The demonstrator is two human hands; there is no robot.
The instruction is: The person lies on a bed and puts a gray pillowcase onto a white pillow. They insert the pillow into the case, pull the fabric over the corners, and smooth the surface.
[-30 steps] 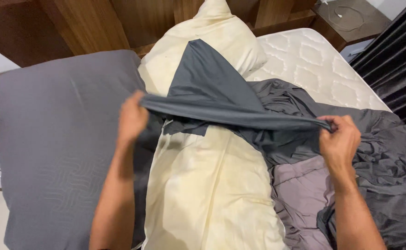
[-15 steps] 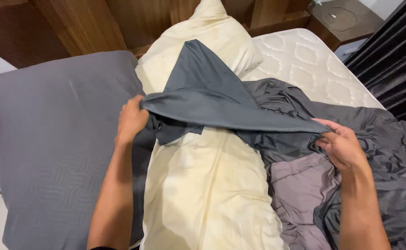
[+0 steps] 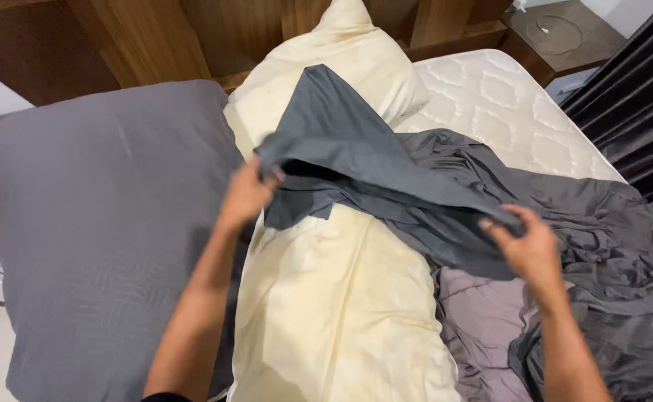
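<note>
A bare cream pillow (image 3: 334,298) lies lengthwise on the bed, its far end against the wooden headboard. A dark grey pillowcase (image 3: 356,160) is draped across its upper half. My left hand (image 3: 246,195) grips the pillowcase's open edge at the left side of the pillow. My right hand (image 3: 524,246) pinches the same edge further right, with the cloth stretched between both hands. The pillowcase runs on into a heap of dark grey sheet (image 3: 602,246) at the right.
A large pillow in a grey case (image 3: 103,223) lies at the left. The quilted white mattress (image 3: 505,104) shows at the back right, with a mauve sheet (image 3: 483,320) beneath the grey heap. A wooden bedside table (image 3: 557,37) and dark curtain (image 3: 639,97) stand at the far right.
Both hands have shifted the pillowcase edge: the left hand rose and moved right, and the right hand came left and lower. The opening now gapes more.
</note>
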